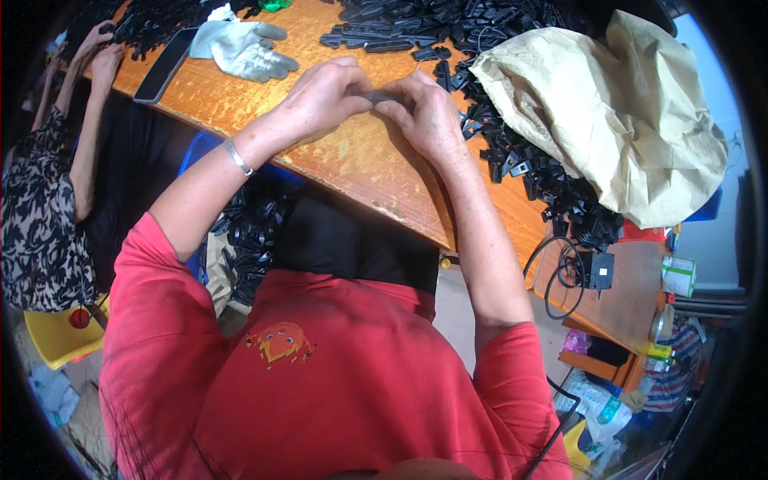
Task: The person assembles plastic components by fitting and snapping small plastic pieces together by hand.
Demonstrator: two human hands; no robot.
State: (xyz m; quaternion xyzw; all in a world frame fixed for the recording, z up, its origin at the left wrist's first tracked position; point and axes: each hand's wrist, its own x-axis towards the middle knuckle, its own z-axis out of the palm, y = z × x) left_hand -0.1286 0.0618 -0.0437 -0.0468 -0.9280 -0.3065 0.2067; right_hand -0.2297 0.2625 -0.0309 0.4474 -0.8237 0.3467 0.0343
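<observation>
Above the wooden table [352, 164], my left hand [330, 94] and my right hand [424, 112] come together with fingers pinched. Between the fingertips shows a sliver of a small dark piece [374, 97]; the fingers cover most of it, and its kind cannot be made out. Just beyond my hands lie black plastic parts [380, 34], heaped along the far side of the table. More small black parts [512, 156] spread down to the right of my right hand. A grey-white work glove [242, 50] rests to the left of my left hand.
A phone [166, 66] lies by the table edge at left, near a co-worker's hands [102, 58] among black parts. A large beige sack [600, 112] slumps at right. Below it are a black box [598, 270] and a looped cable [560, 280]. Black parts also sit under the table.
</observation>
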